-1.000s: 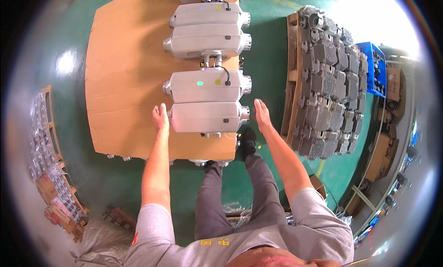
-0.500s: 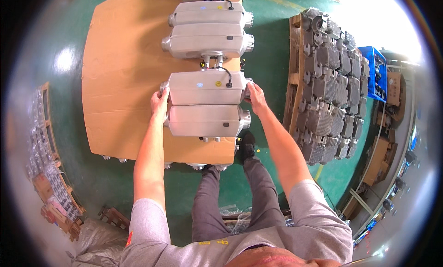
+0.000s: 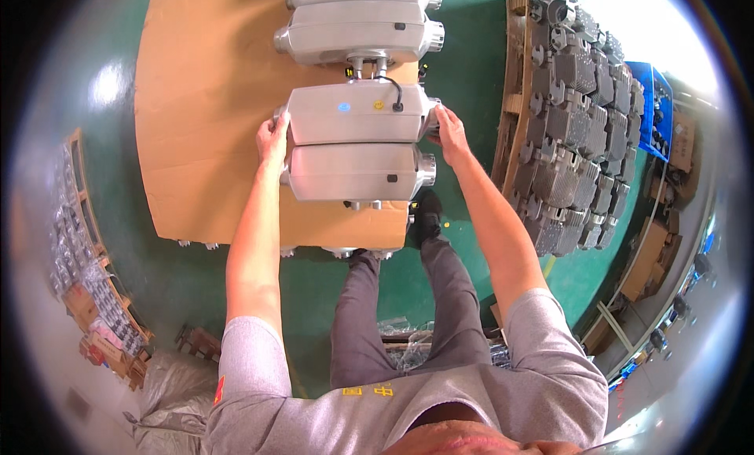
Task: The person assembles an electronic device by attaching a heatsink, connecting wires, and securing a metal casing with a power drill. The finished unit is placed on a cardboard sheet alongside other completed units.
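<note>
A silver air heater (image 3: 353, 123) with round ends and a short black cable lies across a cardboard sheet (image 3: 206, 141) in front of me. My left hand (image 3: 272, 143) is closed round its left end, and my right hand (image 3: 452, 137) grips the round outlet at its right end. Fingertips of both hands are partly hidden behind the ends. Right beside it, on my side, lies a second silver heater (image 3: 349, 172), with short pipe stubs facing me. Farther away, more heaters (image 3: 353, 32) lie in the same row.
To the right, dark finned metal castings (image 3: 577, 125) are piled on a wooden pallet (image 3: 514, 101). A blue crate (image 3: 656, 113) stands behind them. Shelving with cardboard boxes (image 3: 646, 258) lines the right side. Wrapped goods (image 3: 102, 298) sit on a pallet at far left.
The whole view has shifted, so the heaters and cardboard appear higher up. Both hands keep their hold on the same heater, which shows little movement against the cardboard.
</note>
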Action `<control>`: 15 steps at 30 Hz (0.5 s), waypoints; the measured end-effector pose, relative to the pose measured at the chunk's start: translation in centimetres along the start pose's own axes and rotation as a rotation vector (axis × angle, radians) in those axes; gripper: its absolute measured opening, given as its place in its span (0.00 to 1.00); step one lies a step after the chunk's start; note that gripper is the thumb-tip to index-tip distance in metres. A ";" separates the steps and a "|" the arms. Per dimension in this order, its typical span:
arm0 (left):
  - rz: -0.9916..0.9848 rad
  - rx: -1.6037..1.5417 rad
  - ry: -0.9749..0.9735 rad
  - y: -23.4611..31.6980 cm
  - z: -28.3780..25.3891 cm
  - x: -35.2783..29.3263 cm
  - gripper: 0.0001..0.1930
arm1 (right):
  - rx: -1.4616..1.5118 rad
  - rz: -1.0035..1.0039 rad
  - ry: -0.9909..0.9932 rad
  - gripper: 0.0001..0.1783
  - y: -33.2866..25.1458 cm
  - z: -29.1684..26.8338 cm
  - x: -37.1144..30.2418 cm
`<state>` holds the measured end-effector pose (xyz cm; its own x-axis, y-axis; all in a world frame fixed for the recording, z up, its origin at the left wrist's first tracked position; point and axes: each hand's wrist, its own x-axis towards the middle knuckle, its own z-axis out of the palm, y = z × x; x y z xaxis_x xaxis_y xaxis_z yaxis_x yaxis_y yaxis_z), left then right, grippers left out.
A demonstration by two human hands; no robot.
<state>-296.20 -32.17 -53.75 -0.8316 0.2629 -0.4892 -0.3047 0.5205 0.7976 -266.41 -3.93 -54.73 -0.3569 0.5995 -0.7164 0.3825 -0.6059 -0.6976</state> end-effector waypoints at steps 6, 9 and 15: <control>0.002 -0.015 -0.080 0.0 -0.2 0.0 0.30 | 0.094 0.000 0.073 0.33 2.2 -0.9 -1.5; 0.136 0.021 0.102 -1.2 -0.7 -0.7 0.32 | 0.076 0.033 0.152 0.33 4.0 -1.0 -4.2; 0.055 0.079 0.293 -5.2 -4.3 -11.6 0.31 | -0.158 0.123 0.189 0.31 10.0 -7.3 -13.4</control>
<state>-286.96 -41.44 -50.73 -0.9479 0.0526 -0.3141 -0.2280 0.5766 0.7846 -251.56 -14.15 -52.00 -0.1398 0.6225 -0.7700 0.5468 -0.5998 -0.5841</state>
